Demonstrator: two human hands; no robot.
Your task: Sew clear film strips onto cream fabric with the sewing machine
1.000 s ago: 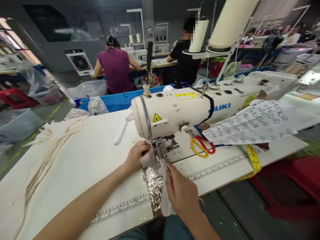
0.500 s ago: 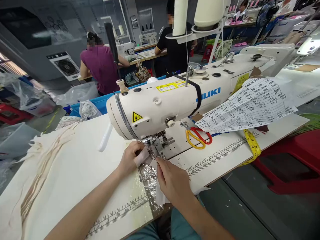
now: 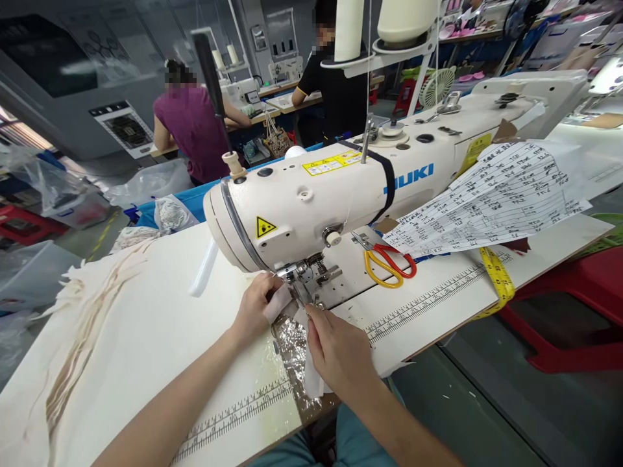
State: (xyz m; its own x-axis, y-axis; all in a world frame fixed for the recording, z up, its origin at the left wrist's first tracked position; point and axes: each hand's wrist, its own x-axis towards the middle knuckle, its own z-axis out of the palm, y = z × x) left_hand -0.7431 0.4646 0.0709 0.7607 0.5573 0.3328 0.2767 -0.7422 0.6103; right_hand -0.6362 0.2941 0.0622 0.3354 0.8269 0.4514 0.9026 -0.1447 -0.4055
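Observation:
A cream sewing machine [image 3: 341,188] stands on the white table [image 3: 146,324]. My left hand [image 3: 254,308] pinches a narrow white fabric strip [image 3: 277,303] just left of the presser foot [image 3: 304,292]. My right hand [image 3: 338,353] is closed on the same strip in front of the needle, and the strip's tail [image 3: 311,379] hangs down over a shiny silver patch [image 3: 292,347] at the table edge. Both hands touch the fabric right at the foot.
Red and yellow scissors [image 3: 389,263] lie on the machine bed. Printed paper sheets [image 3: 491,201] and a yellow tape measure [image 3: 496,279] lie at the right. A pile of cream strips [image 3: 82,324] sits at the left. Two people work at machines behind.
The view has shifted so the machine sits higher and more to the left. My hands stay at the presser foot, the right hand now a little closer to it.

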